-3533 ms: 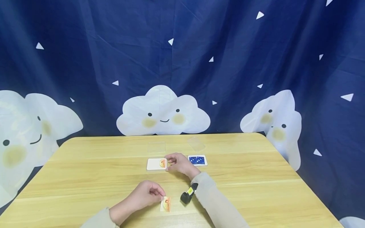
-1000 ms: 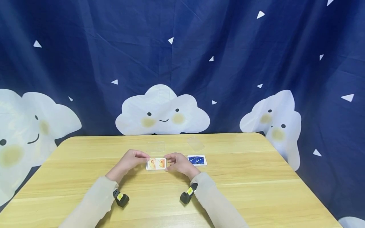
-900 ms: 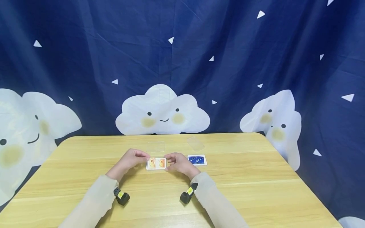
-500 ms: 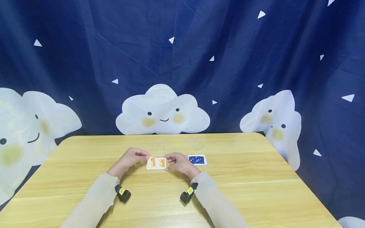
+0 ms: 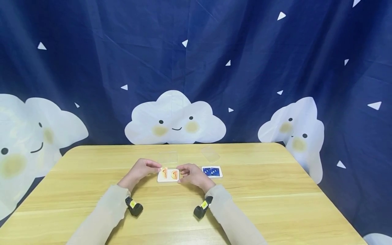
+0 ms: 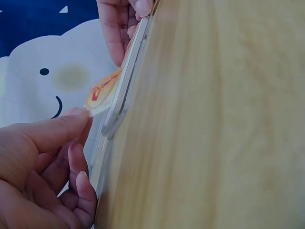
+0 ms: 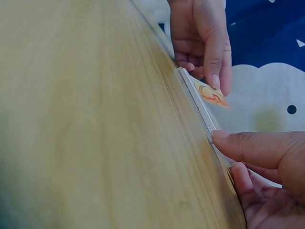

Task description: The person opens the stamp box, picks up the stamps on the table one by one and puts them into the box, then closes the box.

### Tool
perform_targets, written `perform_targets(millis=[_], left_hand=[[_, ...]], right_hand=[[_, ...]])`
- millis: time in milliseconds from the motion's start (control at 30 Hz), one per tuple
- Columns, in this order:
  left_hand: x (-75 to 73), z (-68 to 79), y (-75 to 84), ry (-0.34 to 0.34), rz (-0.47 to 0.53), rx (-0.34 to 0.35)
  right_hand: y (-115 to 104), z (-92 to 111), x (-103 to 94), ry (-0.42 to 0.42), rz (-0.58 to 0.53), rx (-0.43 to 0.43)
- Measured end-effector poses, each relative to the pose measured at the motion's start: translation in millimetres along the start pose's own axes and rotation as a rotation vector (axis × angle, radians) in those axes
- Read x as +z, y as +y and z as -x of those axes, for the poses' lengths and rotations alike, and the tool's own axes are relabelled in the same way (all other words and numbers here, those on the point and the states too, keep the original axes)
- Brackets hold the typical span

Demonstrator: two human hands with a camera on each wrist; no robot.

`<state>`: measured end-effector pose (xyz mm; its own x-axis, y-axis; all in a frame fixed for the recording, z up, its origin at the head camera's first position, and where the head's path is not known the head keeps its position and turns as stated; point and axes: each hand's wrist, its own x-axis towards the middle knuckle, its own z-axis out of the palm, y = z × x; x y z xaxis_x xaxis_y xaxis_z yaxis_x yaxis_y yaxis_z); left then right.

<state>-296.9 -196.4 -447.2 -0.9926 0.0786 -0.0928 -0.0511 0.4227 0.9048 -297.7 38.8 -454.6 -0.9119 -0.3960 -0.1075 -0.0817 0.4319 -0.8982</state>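
Note:
My left hand [image 5: 140, 173] pinches the corner of a small orange-and-yellow picture sticker [image 6: 102, 94] between thumb and forefinger. In the left wrist view it tilts up from the left part of a flat white rounded block [image 5: 168, 176]; whether its lower edge touches I cannot tell. A matching sticker [image 5: 174, 174] lies flat on the block's right half. At that right end my right hand [image 5: 196, 177] holds the block's edge, the thumb along its side in the right wrist view. The block sits in a shallow clear tray or case.
To the right lies a second white block [image 5: 221, 172] bearing dark blue picture stickers [image 5: 211, 171]. Two clear plastic pieces [image 5: 168, 157] lie behind the blocks on the wooden table [image 5: 275, 204]. A blue curtain [image 5: 196, 68] with clouds hangs beyond the far edge.
The left hand has carried the sticker from the table's front to above the block's left half. Over the last second it shifted slightly away from me. The right hand has stayed put.

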Motion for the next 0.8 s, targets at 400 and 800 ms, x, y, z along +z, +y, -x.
perform_targets(millis=[400,800], left_hand=[[7.0,2.8,1.0,0.033,-0.05,-0.005],[9.0,3.4,-0.3,0.053,-0.066,0.009]], right_hand=[[0.3,1.0,-0.7,0.0,-0.005,-0.003],[1.8,-0.5,-0.1,0.004,-0.006,-0.008]])
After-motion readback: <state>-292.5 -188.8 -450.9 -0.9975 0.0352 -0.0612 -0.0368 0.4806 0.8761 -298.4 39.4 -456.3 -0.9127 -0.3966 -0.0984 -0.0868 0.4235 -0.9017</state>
